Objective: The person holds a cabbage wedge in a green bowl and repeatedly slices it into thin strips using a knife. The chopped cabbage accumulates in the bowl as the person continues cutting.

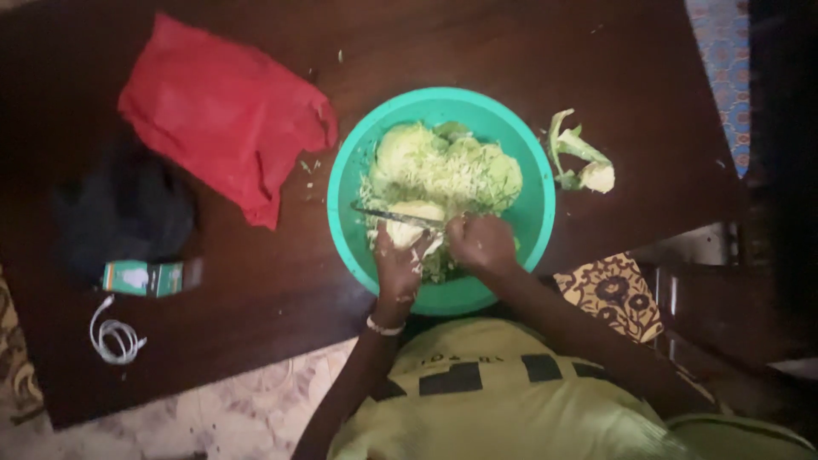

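A green plastic bowl [527, 223] sits on a dark wooden table [264, 290] and holds cabbage pieces and shredded cabbage [443, 166]. Over the bowl's near side, my left hand [399, 268] grips a pale cabbage chunk [411, 220]. My right hand [482, 244] is closed on the handle of a knife [394, 216], whose blade points left and lies across the top of that chunk.
A red plastic bag [223, 115] lies left of the bowl, with a dark bag [128, 213] beyond it. A small green box [143, 278] and a coiled white cable [115, 339] lie at the near left. A cabbage core with leaf scraps [584, 162] rests right of the bowl.
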